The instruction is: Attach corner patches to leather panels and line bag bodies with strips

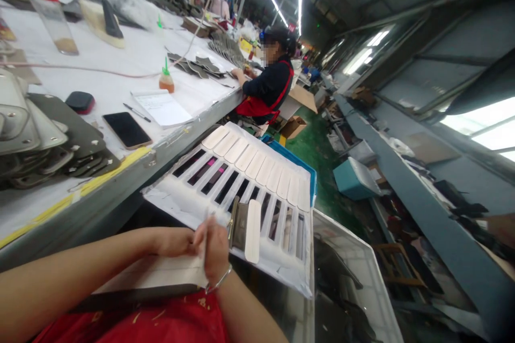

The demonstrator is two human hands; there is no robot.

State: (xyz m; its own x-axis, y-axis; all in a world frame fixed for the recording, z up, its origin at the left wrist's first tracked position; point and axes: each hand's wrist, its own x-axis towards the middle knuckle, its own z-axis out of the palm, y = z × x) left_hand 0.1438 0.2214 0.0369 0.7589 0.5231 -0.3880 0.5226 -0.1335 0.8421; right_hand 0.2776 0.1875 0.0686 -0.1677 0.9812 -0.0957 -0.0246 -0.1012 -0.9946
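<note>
My left hand [175, 241] reaches in from the left and meets my right hand [215, 246] at the lower middle. My right hand's fingers are pinched on a thin pale strip [206, 236]. The left fingertips are mostly hidden behind the right hand. Under both hands a white sheet or panel [156, 272] lies over my lap. Just right of my right hand, a brown piece with a metal edge [238, 221] and a white rounded strip [252, 230] rest on a slotted white board [177, 201]. A row of white rounded strips [245, 158] lines its far side.
The white worktable [140, 83] at the left holds a phone [126, 129], a notepad [163, 107], a pen, a glue bottle [166, 82] and stacked grey pieces [68, 128]. Another person [267, 86] works farther along it. A bin [362, 262] stands at lower right.
</note>
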